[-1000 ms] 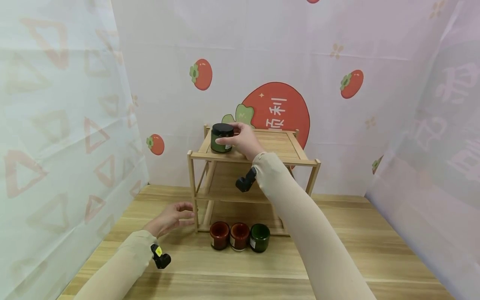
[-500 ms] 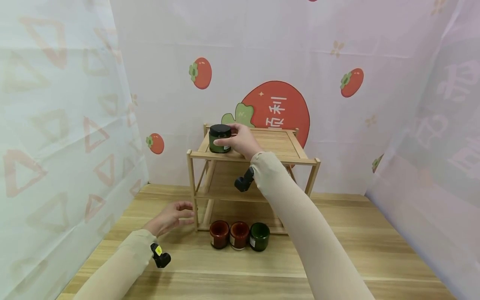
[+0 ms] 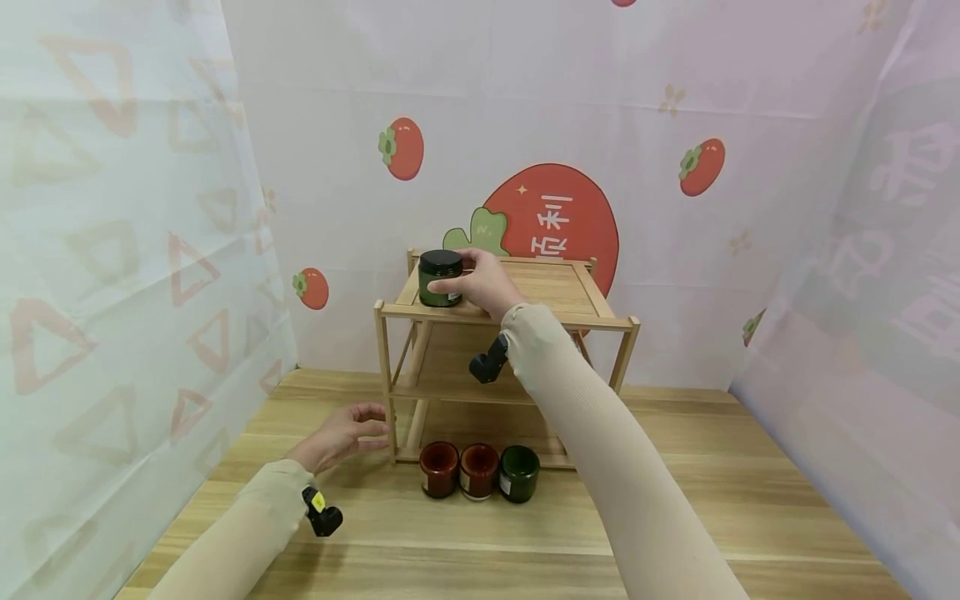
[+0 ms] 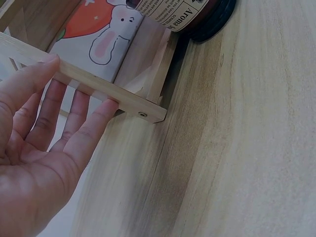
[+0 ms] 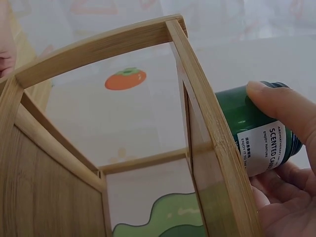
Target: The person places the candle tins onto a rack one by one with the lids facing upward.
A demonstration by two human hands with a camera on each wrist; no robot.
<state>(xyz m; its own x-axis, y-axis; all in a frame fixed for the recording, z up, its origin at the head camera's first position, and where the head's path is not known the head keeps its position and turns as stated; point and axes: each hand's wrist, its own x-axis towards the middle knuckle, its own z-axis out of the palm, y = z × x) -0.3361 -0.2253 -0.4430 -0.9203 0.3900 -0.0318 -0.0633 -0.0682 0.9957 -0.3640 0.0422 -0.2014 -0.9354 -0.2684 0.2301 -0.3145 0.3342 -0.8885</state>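
A green glass candle jar (image 3: 441, 287) with a black lid stands at the left end of the wooden rack's top shelf (image 3: 551, 287). My right hand (image 3: 487, 283) grips it from the right. In the right wrist view the thumb lies across the jar (image 5: 247, 113) and the other fingers are below; its label reads "scented". My left hand (image 3: 345, 435) holds the front left leg of the wooden rack (image 3: 391, 433) low down. The left wrist view shows thumb and little finger touching the leg (image 4: 94, 84), some other fingertips hidden behind it.
Two red glass jars (image 3: 439, 469) and a lidless green jar (image 3: 519, 472) stand in a row on the wooden table (image 3: 420, 550), by the rack's lower front edge. A printed cloth (image 3: 337, 167) hangs behind, with cloth sides left and right.
Over the last second the right hand and the lidded green jar have shifted slightly left on the top shelf. In the last half second they barely move. The left hand keeps its place.
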